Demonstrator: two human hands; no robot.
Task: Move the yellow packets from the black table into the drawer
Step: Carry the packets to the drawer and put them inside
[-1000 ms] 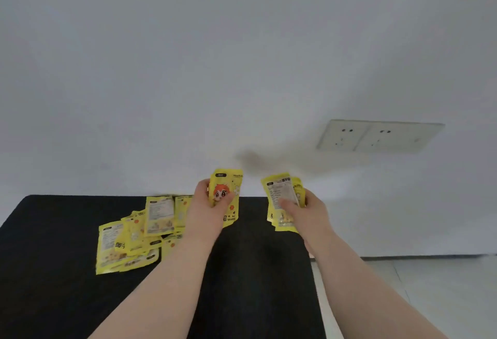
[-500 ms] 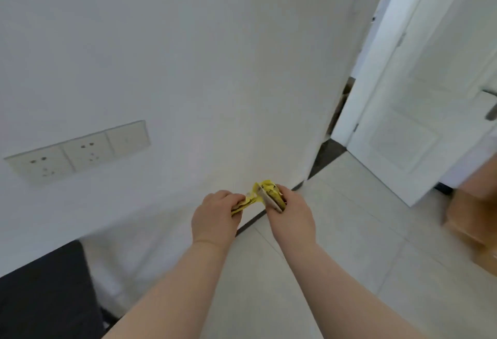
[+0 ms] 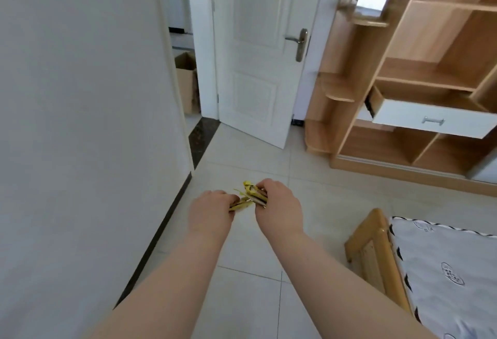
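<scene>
With your left hand (image 3: 212,208) and right hand (image 3: 277,204) both gripping packets (image 3: 248,196), you're mid-carry; head for the open drawer (image 3: 430,121) next.

I see glossy yellow packets (image 3: 248,197), pale smooth floor tiles (image 3: 336,199), and light matt wood shelving (image 3: 419,75) upper right.
</scene>
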